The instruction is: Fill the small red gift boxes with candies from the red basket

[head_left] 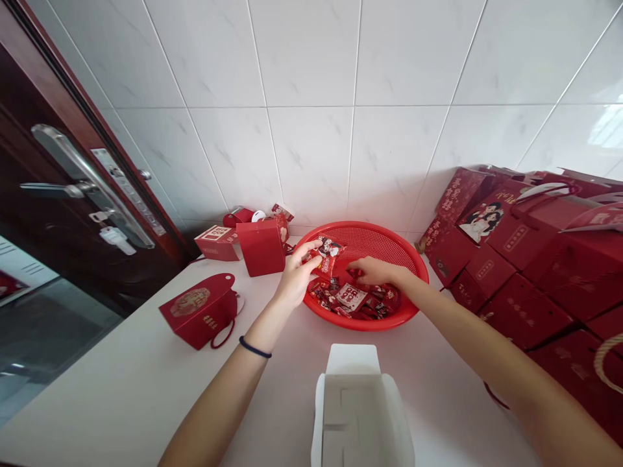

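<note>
**Both hands in the red basket of sweets**

The left hand point(296, 280) pinches a small red printed sweet packet point(327, 253) between thumb and fingers and holds it above the near-left rim of a round red plastic mesh basket point(384, 239). The right hand point(377, 272) lies palm down inside the basket, its fingers curled into a heap of small red and white wrapped sweets point(351, 299) at the front of the basket; whether it grips any of them cannot be told. The two hands are close together but apart. A dark band point(254, 348) circles the left wrist.

The basket stands on a white surface point(121, 389) against a white tiled wall point(311, 97). Nearest the camera lies an open white cardboard box point(357, 402), flaps spread. To the left lies a red gift box with a cord handle point(199, 314), and behind it stands a plain red square box point(261, 248). A stack of red gift boxes point(525, 272) fills the right side, just beside the basket. A dark wooden door with a silver handle point(58, 188) is at the far left.
</note>
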`<state>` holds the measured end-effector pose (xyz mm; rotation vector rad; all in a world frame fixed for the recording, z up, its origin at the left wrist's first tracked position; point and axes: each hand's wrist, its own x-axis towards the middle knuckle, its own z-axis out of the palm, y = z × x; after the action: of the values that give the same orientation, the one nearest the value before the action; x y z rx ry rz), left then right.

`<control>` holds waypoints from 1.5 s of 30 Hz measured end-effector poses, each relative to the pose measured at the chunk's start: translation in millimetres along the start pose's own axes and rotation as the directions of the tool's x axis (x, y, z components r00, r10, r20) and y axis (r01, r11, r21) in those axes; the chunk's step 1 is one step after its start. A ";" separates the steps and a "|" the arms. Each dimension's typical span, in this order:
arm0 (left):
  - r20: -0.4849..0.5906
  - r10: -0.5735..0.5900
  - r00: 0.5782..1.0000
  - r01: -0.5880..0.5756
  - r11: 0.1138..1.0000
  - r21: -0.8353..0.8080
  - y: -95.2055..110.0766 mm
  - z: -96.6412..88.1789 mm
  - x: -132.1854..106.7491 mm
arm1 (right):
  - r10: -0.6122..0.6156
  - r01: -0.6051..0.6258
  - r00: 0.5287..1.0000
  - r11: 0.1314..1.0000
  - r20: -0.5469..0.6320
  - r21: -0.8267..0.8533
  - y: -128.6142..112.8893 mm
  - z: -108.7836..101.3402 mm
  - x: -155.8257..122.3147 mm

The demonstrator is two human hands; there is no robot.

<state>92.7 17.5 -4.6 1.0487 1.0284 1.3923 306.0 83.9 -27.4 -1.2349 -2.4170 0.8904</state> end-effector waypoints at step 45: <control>0.104 0.196 0.975 -0.212 0.961 0.179 -10.8 -3.7 1.8 | 0.094 -0.141 0.949 0.980 0.302 0.137 1.8 -22.4 -15.0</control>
<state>91.7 20.0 -15.9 1.3759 1.0268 1.4198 327.2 81.5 -11.0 -1.2755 -2.4517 1.3616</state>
